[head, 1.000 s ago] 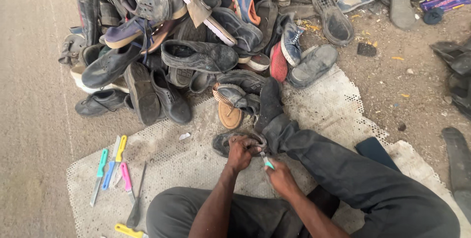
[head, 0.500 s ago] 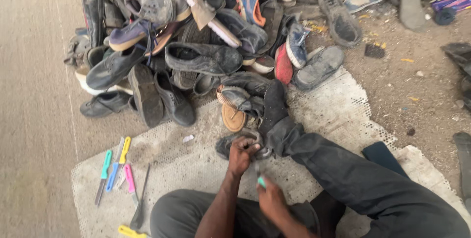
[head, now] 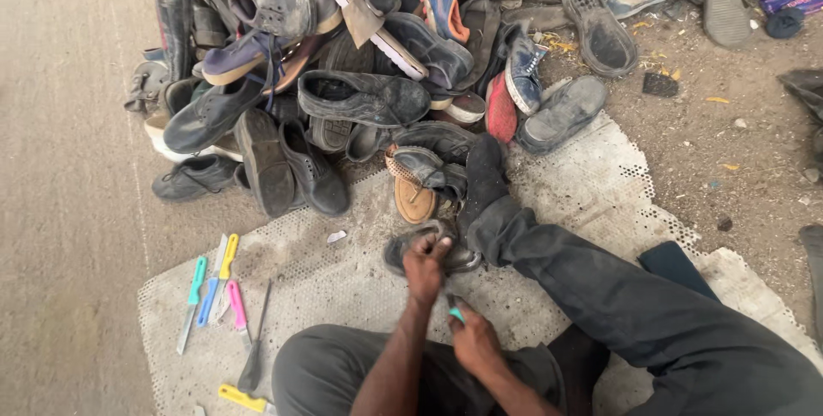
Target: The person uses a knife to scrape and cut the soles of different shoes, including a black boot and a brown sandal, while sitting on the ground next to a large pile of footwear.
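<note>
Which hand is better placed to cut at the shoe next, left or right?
The right hand, probably. It holds the green-handled knife close beside the dark shoe. The left hand already has its grip on that shoe, steadying it on the perforated mat.

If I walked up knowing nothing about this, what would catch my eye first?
First, the big heap of worn shoes piled on the ground at the top of the view. Below it, a seated person's left hand grips a dark shoe on a pale perforated mat, while the right hand holds a small green-handled tool. To the left lies a row of colourful-handled knives.
</note>
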